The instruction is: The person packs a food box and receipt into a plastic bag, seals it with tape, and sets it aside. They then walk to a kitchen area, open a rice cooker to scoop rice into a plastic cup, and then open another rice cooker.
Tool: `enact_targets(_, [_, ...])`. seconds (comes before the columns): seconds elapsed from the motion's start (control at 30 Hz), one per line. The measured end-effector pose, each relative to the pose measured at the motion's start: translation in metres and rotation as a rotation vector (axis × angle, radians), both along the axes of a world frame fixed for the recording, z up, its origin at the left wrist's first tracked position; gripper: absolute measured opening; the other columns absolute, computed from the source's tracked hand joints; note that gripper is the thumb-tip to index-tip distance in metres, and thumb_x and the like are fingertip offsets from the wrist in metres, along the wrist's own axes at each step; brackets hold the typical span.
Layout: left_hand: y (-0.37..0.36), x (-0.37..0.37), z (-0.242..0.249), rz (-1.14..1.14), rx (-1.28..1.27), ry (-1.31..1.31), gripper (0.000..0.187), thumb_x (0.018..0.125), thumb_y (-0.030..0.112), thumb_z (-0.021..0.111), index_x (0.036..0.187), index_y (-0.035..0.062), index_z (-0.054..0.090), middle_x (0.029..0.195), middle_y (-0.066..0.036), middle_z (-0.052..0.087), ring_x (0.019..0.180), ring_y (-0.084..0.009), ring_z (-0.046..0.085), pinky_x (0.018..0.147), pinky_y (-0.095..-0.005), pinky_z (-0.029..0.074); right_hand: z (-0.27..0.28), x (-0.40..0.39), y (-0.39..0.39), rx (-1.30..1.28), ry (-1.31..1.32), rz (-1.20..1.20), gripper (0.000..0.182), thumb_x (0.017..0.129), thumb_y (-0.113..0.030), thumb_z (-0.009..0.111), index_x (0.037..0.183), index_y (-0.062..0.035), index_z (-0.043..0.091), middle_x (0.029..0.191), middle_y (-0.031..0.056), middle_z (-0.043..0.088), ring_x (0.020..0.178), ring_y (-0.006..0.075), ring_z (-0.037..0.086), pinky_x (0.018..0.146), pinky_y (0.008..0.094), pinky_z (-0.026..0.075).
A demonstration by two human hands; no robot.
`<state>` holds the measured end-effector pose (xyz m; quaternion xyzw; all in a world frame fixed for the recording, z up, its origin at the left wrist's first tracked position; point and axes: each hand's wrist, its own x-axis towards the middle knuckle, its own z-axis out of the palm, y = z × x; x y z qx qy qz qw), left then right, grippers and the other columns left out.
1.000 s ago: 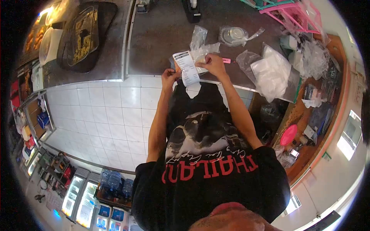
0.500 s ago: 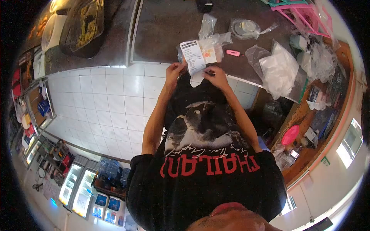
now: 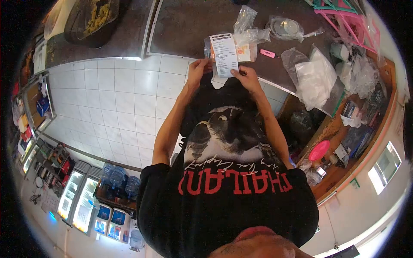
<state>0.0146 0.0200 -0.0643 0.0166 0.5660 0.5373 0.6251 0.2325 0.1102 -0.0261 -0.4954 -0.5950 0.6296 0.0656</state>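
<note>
A printed paper receipt (image 3: pixel 223 51) lies over a clear plastic bag (image 3: pixel 254 35) at the counter's front edge. My right hand (image 3: pixel 247 78) is closed on the receipt's lower right corner, thumb on top. At the lower left, my left hand (image 3: pixel 199 71) pinches what looks like the edge of the plastic bag, beside the receipt; its fingertips are partly hidden. An orange-and-white printed packet or card (image 3: pixel 244 53) shows from behind the receipt's right side.
A pink highlighter (image 3: pixel 267 53) lies right of the bag. Farther right are a plastic-wrapped round container (image 3: pixel 286 28), white plastic bags (image 3: pixel 316 79) and a pink rack (image 3: pixel 350 28). A dark tub with yellow food (image 3: pixel 97 19) stands on the left counter. White tiled floor (image 3: pixel 116 94) lies below.
The receipt sits flatter and straighter, its lower end no longer folded toward me. My right hand has shifted slightly right along with its corner. The view has tilted slightly, moving the counter upward.
</note>
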Motion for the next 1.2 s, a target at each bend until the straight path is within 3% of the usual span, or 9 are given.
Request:
enact_targets(0.3, [-0.006,0.002,0.031,-0.243,-0.008,-0.052,0.032,0.095,0.024,0.055,0.107,-0.0036,0.065,0.096,-0.009,0.069,0.087,-0.0163,0.063,0.079,-0.0307,0.049,-0.002,0.0,-0.002,-0.015,-0.007,0.026,0.031,0.087,-0.028,0.069,0.1,0.0009,0.069,0.081,0.0067,0.069,0.072,0.0099,0.059,0.066,0.0292,0.047])
enact_targets(0.37, [-0.009,0.0,0.04,-0.265,0.026,0.221,0.029,0.092,0.021,0.058,0.109,-0.0024,0.064,0.094,-0.007,0.068,0.085,-0.0142,0.062,0.077,-0.0286,0.049,-0.01,0.002,-0.003,-0.019,0.03,0.017,0.031,0.086,-0.026,0.069,0.1,0.001,0.069,0.082,0.0076,0.07,0.072,0.011,0.06,0.067,0.0294,0.047])
enact_targets(0.43, [-0.007,-0.001,0.076,-0.339,0.122,0.373,0.027,0.09,0.016,0.059,0.11,-0.0017,0.063,0.097,-0.008,0.066,0.087,-0.0145,0.061,0.079,-0.0288,0.048,-0.015,0.002,-0.001,-0.003,0.042,0.016,0.03,0.086,-0.025,0.07,0.101,0.001,0.069,0.084,0.0085,0.07,0.072,0.0121,0.061,0.067,0.0297,0.048])
enact_targets(0.5, [0.004,-0.004,0.17,-0.458,0.262,0.394,0.025,0.088,0.009,0.061,0.111,-0.0015,0.06,0.105,-0.01,0.065,0.091,-0.0173,0.059,0.084,-0.0311,0.047,-0.016,0.002,-0.002,0.013,0.024,0.034,0.029,0.085,-0.023,0.071,0.101,0.001,0.069,0.086,0.0096,0.071,0.074,0.013,0.063,0.069,0.03,0.049])
enact_targets(0.6, [0.003,-0.002,0.285,-0.662,0.886,0.023,0.022,0.079,0.006,0.07,0.098,0.0021,0.059,0.092,-0.01,0.062,0.083,-0.0217,0.062,0.073,-0.0341,0.05,-0.014,0.0,-0.005,-0.061,0.109,-0.007,0.029,0.085,-0.022,0.071,0.103,0.0011,0.069,0.089,0.0107,0.072,0.078,0.0143,0.065,0.072,0.0305,0.05])
enact_targets(0.7, [-0.004,0.033,0.326,-0.424,1.304,-0.662,0.039,0.077,0.011,0.066,0.115,0.0007,0.059,0.097,-0.011,0.062,0.074,-0.0161,0.059,0.058,-0.027,0.049,-0.022,0.002,-0.003,-0.031,0.086,0.037,0.03,0.085,-0.021,0.07,0.107,0.0004,0.068,0.092,0.0108,0.072,0.083,0.0154,0.066,0.076,0.0309,0.051])
enact_targets(0.83, [0.007,0.042,0.35,-0.397,1.432,-0.803,0.028,0.092,0.023,0.059,0.119,0.0148,0.064,0.085,-0.005,0.054,0.059,-0.0151,0.052,0.048,-0.0262,0.045,-0.007,-0.006,-0.001,-0.055,0.041,0.05,0.029,0.086,-0.019,0.069,0.108,-0.0005,0.068,0.096,0.011,0.072,0.085,0.0169,0.066,0.077,0.0314,0.051])
enact_targets(1.1, [0.011,0.056,0.358,-0.38,1.476,-0.829,0.02,0.095,0.025,0.051,0.106,0.0172,0.065,0.085,-0.003,0.049,0.059,-0.0132,0.05,0.046,-0.0253,0.043,-0.008,-0.002,-0.004,-0.084,0.1,0.049,0.034,0.084,-0.023,0.071,0.111,-0.0019,0.067,0.1,0.0131,0.071,0.088,0.0187,0.067,0.08,0.0315,0.052])
enact_targets(1.2, [0.016,0.061,0.363,-0.358,1.487,-0.789,0.016,0.094,0.024,0.05,0.099,0.0163,0.064,0.082,-0.002,0.048,0.059,-0.0134,0.05,0.045,-0.025,0.042,0.01,0.021,0.004,0.197,-0.258,0.324,0.04,0.082,-0.029,0.073,0.111,-0.0025,0.067,0.099,0.0136,0.071,0.09,0.0196,0.068,0.08,0.0313,0.052])
